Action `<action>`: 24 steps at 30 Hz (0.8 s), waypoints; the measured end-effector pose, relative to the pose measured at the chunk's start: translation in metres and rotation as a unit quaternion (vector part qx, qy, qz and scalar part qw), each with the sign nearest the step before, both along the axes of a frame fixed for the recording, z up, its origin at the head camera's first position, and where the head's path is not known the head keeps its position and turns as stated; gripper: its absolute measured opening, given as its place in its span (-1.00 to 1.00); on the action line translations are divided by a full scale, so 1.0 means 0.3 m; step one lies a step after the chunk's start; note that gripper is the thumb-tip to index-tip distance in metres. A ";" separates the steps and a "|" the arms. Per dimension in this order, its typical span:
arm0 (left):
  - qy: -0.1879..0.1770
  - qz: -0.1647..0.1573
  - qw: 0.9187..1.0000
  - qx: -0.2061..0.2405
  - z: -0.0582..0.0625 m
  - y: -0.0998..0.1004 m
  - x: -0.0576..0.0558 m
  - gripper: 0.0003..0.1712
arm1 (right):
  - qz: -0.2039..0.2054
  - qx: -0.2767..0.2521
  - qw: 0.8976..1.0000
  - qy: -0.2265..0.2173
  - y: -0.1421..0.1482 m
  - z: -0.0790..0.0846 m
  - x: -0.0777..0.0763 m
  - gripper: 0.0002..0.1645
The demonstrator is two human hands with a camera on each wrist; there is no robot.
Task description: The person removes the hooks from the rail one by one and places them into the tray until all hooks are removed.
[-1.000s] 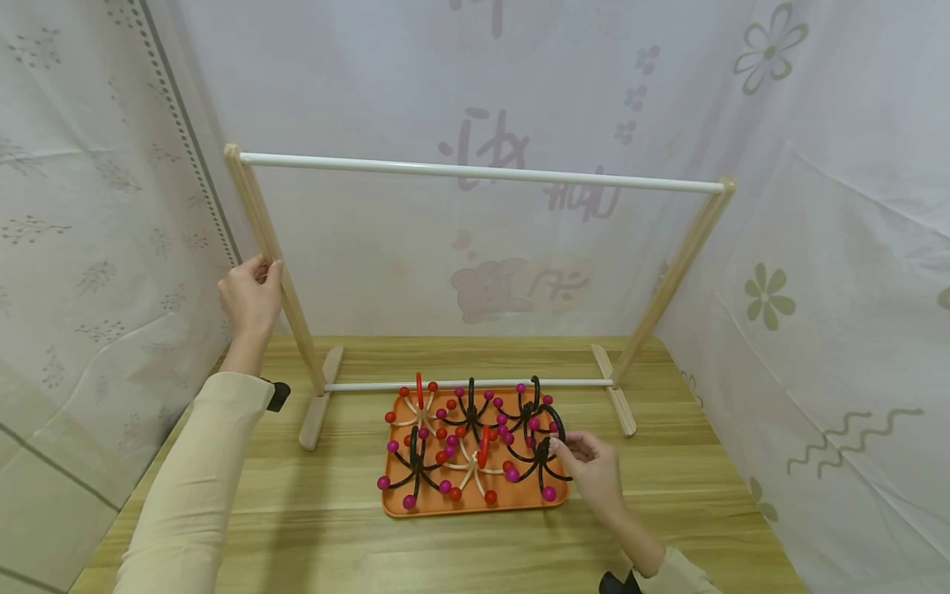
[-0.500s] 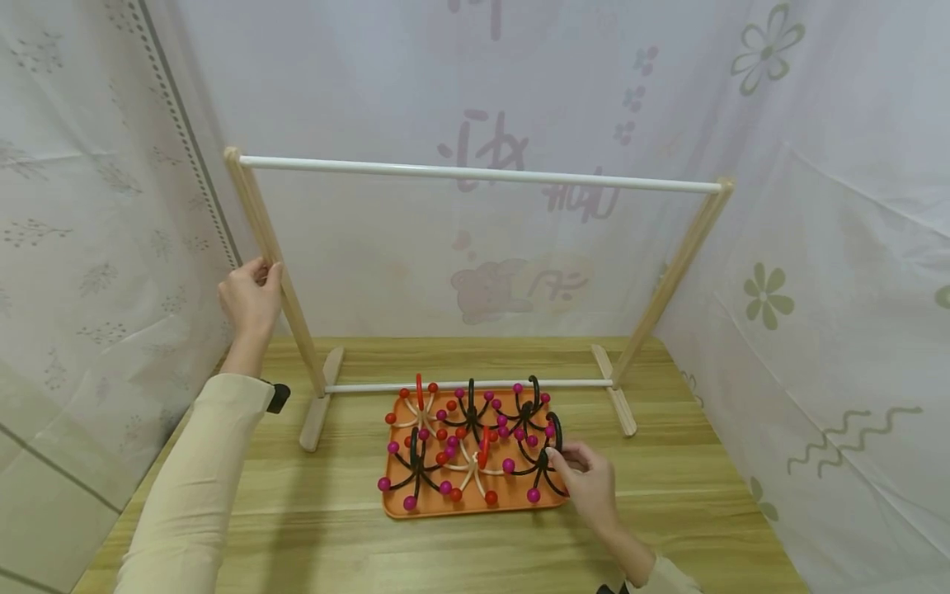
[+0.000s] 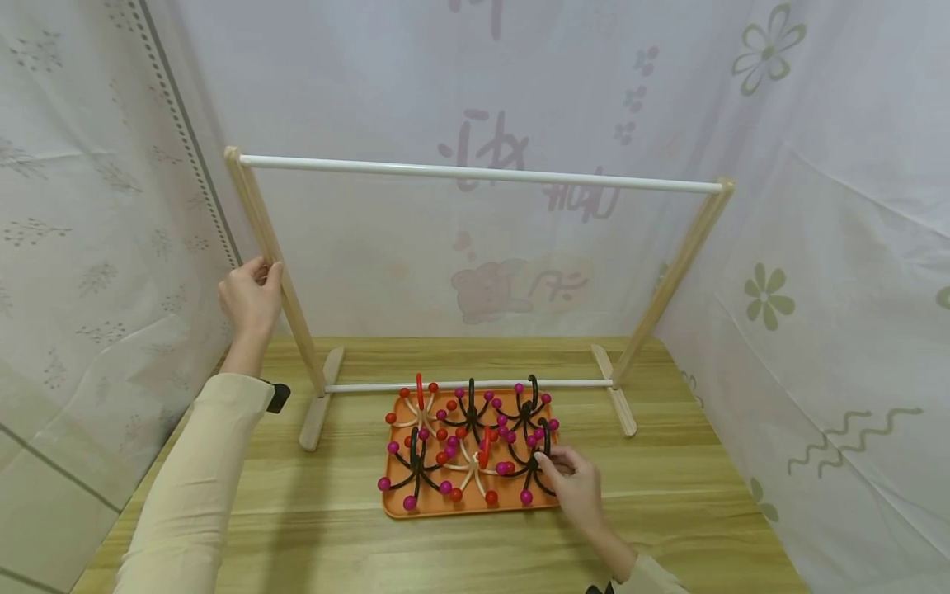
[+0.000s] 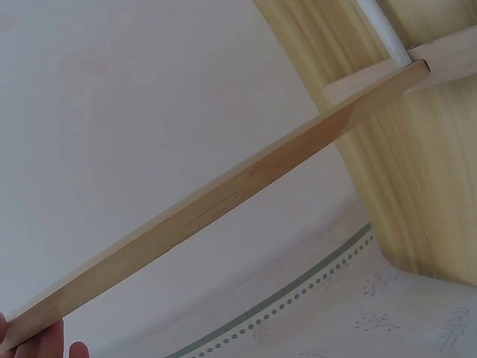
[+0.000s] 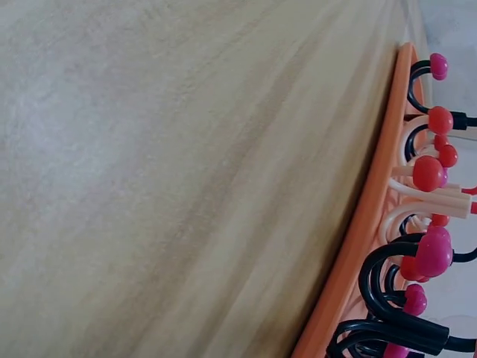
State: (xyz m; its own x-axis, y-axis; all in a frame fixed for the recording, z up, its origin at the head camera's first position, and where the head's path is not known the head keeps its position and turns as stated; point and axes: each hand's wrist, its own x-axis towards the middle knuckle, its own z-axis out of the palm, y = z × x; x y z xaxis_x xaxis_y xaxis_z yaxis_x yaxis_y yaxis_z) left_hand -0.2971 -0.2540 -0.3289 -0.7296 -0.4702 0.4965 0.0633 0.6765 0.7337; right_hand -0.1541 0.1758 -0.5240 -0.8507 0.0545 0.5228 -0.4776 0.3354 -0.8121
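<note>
My left hand point(image 3: 251, 304) grips the left wooden post point(image 3: 295, 318) of a rack about midway up. In the left wrist view its fingers point(image 4: 49, 344) wrap the same post. My right hand point(image 3: 577, 491) pinches a black multi-arm hook hanger point(image 3: 531, 467) by its stem at the front right of the orange tray point(image 3: 475, 510). This hanger has curved arms tipped with magenta balls and a hook on top. Beside it stands a cream hanger point(image 3: 475, 470) with red balls and a red hook. The right wrist view shows the tray's edge and hangers point(image 5: 406, 328), but not the hand.
More hangers stand on the tray, among them a black one point(image 3: 416, 466) and a cream one point(image 3: 420, 417). The rack has a white top bar point(image 3: 475, 172), a low white bar point(image 3: 356, 386), a right post point(image 3: 671, 280) and wooden feet. Patterned curtains point(image 3: 831, 272) enclose the table.
My right hand has shifted left with the black hanger, from the tray's right edge inward towards the cream hanger. The left hand stays on the post.
</note>
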 end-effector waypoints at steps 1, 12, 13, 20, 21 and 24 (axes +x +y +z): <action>0.000 0.000 1.000 0.000 0.000 0.000 -0.001 -0.59 | 0.004 0.000 1.000 -0.005 -0.006 0.018 0.009 -0.95; 0.006 0.002 1.000 0.003 0.002 0.002 0.003 -0.57 | -0.022 0.035 0.999 -0.016 0.009 -0.050 -0.011 -0.92; 0.007 0.000 1.000 0.003 0.001 0.002 0.004 -0.56 | -0.027 0.038 0.999 -0.016 0.013 -0.052 -0.013 -0.89; 0.042 -0.017 0.999 -0.003 -0.018 -0.003 0.019 -0.59 | -0.041 0.062 0.997 -0.001 0.129 -0.167 -0.122 -0.73; 0.046 -0.017 0.999 -0.006 -0.022 -0.005 0.024 -0.58 | -0.042 0.058 0.997 0.003 0.146 -0.154 -0.136 -0.73; 0.056 -0.027 0.998 -0.022 -0.038 -0.013 0.048 -0.54 | -0.028 0.044 0.999 0.014 0.209 -0.077 -0.176 -0.71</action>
